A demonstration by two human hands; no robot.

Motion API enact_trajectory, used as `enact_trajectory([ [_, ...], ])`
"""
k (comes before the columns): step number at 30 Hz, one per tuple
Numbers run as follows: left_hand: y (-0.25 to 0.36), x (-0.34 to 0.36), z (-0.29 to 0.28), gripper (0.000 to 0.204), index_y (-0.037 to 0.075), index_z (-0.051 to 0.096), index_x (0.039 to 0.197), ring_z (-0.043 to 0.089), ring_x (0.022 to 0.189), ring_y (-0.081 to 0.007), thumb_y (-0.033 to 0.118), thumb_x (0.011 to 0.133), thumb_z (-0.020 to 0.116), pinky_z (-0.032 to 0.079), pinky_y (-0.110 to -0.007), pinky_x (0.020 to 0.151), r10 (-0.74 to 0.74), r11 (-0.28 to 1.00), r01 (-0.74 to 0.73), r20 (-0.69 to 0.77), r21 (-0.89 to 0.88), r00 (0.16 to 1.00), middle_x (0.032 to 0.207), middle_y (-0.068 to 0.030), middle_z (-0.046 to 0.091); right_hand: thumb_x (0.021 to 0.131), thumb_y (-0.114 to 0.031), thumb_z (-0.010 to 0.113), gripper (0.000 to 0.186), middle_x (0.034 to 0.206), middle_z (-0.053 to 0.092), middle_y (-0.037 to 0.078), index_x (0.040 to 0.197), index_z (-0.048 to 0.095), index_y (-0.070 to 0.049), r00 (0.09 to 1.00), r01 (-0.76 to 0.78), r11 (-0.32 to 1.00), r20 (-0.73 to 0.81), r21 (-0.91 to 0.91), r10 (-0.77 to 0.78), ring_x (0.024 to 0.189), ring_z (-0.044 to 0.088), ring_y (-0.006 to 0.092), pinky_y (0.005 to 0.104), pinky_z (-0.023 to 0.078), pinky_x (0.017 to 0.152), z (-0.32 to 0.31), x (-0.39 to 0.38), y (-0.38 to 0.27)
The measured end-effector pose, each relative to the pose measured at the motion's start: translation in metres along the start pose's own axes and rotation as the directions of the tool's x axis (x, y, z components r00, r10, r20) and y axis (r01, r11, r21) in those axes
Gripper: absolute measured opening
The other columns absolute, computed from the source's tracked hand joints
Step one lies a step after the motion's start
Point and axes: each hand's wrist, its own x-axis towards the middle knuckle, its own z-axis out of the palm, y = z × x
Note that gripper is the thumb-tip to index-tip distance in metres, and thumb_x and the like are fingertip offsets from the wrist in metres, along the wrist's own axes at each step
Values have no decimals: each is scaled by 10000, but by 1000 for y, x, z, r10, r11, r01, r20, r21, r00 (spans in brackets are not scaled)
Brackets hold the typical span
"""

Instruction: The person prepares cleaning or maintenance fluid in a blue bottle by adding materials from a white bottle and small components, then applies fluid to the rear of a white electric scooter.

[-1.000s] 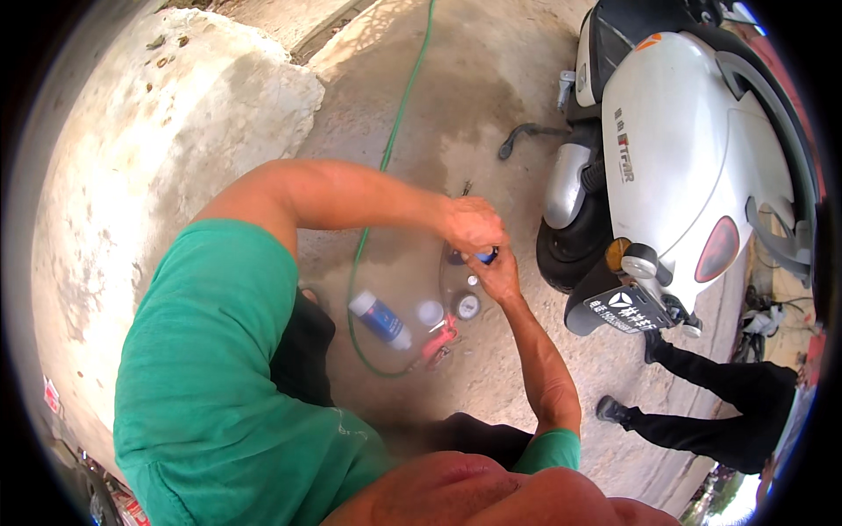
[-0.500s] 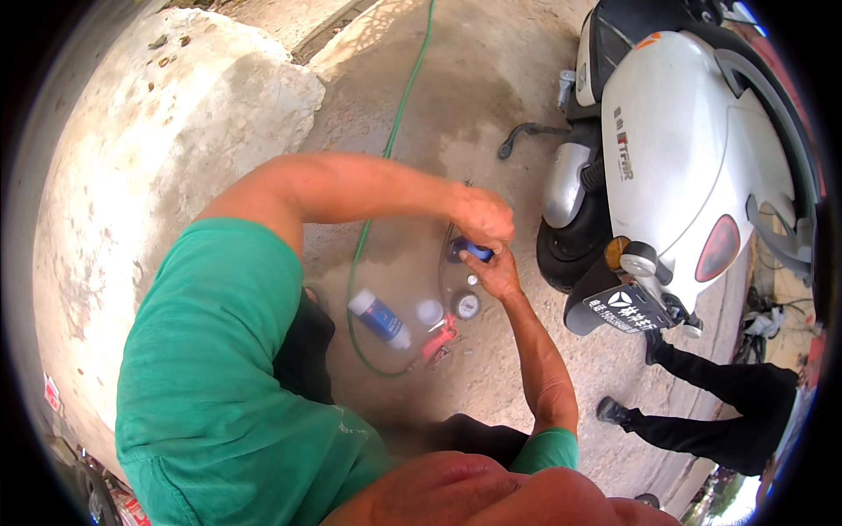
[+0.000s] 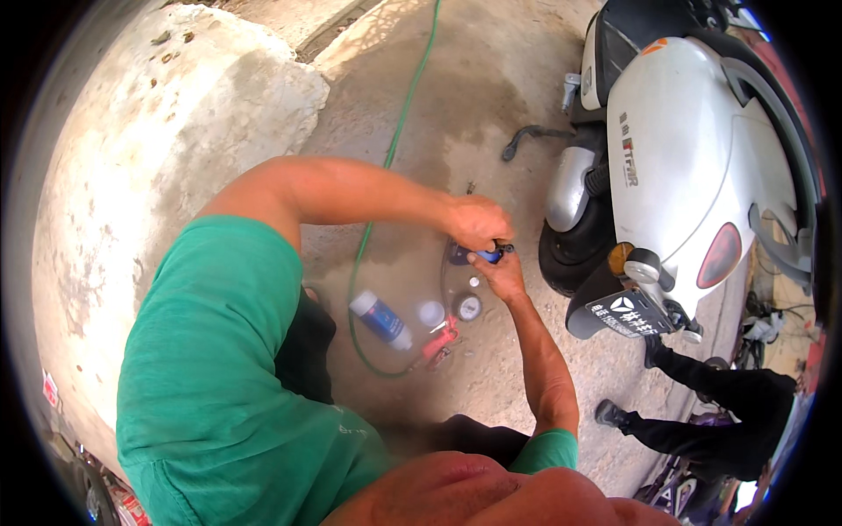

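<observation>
My hands meet over a small blue and dark thing (image 3: 490, 256) above the ground. Its kind is too hidden to make out. From above, my left hand (image 3: 478, 221) curls closed at its upper side, with a small black piece sticking out by its fingertips. My right hand (image 3: 503, 277) grips the blue part from below, thumb across it. Close under the right hand lie a small white cap (image 3: 474, 282) and a round dial gauge (image 3: 469, 307). Left of them are a white disc-like lid (image 3: 431, 313), a red-handled tool (image 3: 441, 338) and a white and blue bottle (image 3: 381, 320) on its side.
A silver-white scooter (image 3: 675, 158) stands at the right, its rear wheel (image 3: 570, 259) near my hands. A green hose (image 3: 403, 110) runs along the ground. Pale broken concrete (image 3: 175, 114) rises at the left. Another person's dark-trousered legs (image 3: 702, 434) are at the lower right.
A small black piece now shows beside my left fingertips, and my left hand has shifted slightly. The blue thing appears slightly turned. The things on the ground keep their places.
</observation>
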Motion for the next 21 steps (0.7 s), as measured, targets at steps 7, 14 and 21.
enact_trajectory([
  [7,6,-3,-1,234,69,681,998,661,946,-398,222,828,631,530,-508,813,-18,999,17,28,45,999,1008,-159,679,825,-92,818,474,1145,674,63,1230,590,2,999,-33,999,41,41,31,1017,633,134,305,520,891,-1,2,4],
  [14,7,-1,9,226,71,684,968,665,933,-395,230,817,630,529,-514,801,-39,996,42,-36,82,999,986,-167,673,826,-90,819,460,1144,678,62,1218,598,6,998,-36,998,45,53,34,1014,638,134,303,516,889,-1,0,4],
  [21,6,-2,11,228,65,685,963,664,931,-397,222,806,634,526,-520,804,-57,996,60,-43,70,997,983,-169,671,821,-110,826,454,1119,676,50,1199,599,-3,998,-47,999,33,-14,47,994,630,133,307,513,875,-1,1,4],
])
